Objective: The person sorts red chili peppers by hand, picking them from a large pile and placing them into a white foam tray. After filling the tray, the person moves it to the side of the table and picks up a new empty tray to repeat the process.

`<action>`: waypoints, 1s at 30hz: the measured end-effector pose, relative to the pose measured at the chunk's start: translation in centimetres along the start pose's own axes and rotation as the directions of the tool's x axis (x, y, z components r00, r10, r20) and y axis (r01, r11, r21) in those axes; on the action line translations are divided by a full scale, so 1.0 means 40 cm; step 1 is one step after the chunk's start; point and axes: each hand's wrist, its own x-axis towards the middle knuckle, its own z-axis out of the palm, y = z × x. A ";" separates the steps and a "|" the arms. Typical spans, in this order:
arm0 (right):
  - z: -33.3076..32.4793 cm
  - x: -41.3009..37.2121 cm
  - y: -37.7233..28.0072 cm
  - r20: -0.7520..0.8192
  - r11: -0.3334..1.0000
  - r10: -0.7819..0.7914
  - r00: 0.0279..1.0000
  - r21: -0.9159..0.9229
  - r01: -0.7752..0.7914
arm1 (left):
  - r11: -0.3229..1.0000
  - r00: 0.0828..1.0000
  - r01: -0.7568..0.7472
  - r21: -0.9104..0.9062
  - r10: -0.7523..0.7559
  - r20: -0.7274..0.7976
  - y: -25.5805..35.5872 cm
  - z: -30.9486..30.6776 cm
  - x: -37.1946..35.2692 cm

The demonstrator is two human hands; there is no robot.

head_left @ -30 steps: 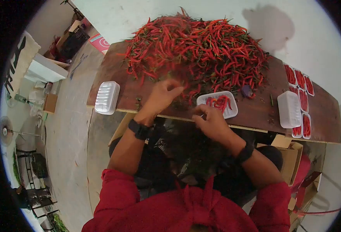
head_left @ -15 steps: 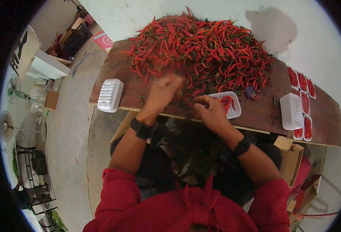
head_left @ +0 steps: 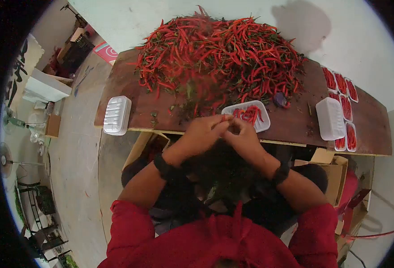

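My left hand [head_left: 206, 135] and my right hand [head_left: 244, 137] meet at the table's front edge, just below a white tray [head_left: 262, 123] holding several red chilies [head_left: 252, 115]. The fingers of both hands are pinched together. A bit of red shows at the left hand's fingertips, too small to make out fully. What the right fingers hold, if anything, is hidden. Behind the hands a large heap of red chilies [head_left: 255, 58] with green stems covers the back of the table.
Stacked white trays [head_left: 117, 115] stand at the table's left end, another stack [head_left: 330, 119] at the right. Beside it lie several filled trays [head_left: 346, 108]. A purple object [head_left: 280, 99] rests near the heap. Cardboard boxes [head_left: 335, 176] stand below the table [head_left: 367, 129].
My left hand has come back from the heap's front edge and moved right and down, to meet my right hand. The whole view has shifted slightly.
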 end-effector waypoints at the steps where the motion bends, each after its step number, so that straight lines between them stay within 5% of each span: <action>1: -0.005 -0.011 0.000 -0.022 1.000 -0.012 1.000 0.005 0.013 | 1.000 1.000 -0.001 0.000 0.001 0.001 0.000 0.009 -0.002; 7: -0.035 -0.065 0.005 -0.057 0.987 0.114 0.992 0.117 -0.107 | 0.972 0.971 -0.236 -0.007 0.236 -0.031 -0.023 0.080 -0.009; 10: -0.068 -0.080 -0.002 -0.071 0.977 0.174 0.982 0.140 -0.163 | 0.996 0.995 -0.094 -0.011 0.094 0.040 -0.006 0.068 -0.014; 12: -0.084 -0.089 -0.006 -0.083 0.969 0.212 0.974 0.149 -0.198 | 0.988 0.967 0.155 -0.016 -0.149 0.206 0.006 0.056 -0.009; 15: -0.094 -0.095 -0.001 -0.159 0.975 0.195 0.968 0.138 -0.174 | 0.960 0.950 0.234 -0.152 -0.193 0.243 0.015 0.067 -0.006; 19: -0.100 -0.114 0.007 -0.163 0.986 0.138 0.977 0.114 -0.120 | 0.970 0.959 0.209 -0.126 -0.178 0.222 0.015 0.083 -0.003; 24: -0.116 -0.115 0.011 -0.215 0.999 -0.006 0.977 -0.051 -0.005 | 0.992 0.998 -0.044 0.115 0.039 0.045 -0.020 0.107 0.013; 26: -0.129 -0.118 -0.027 -0.180 0.988 0.090 0.980 -0.110 -0.110 | 0.993 0.999 -0.029 0.111 0.024 0.040 -0.018 0.112 0.015; 30: -0.143 -0.114 -0.011 -0.168 0.970 0.024 0.985 -0.234 -0.063 | 0.991 0.999 -0.011 0.134 0.006 0.037 0.002 0.108 0.015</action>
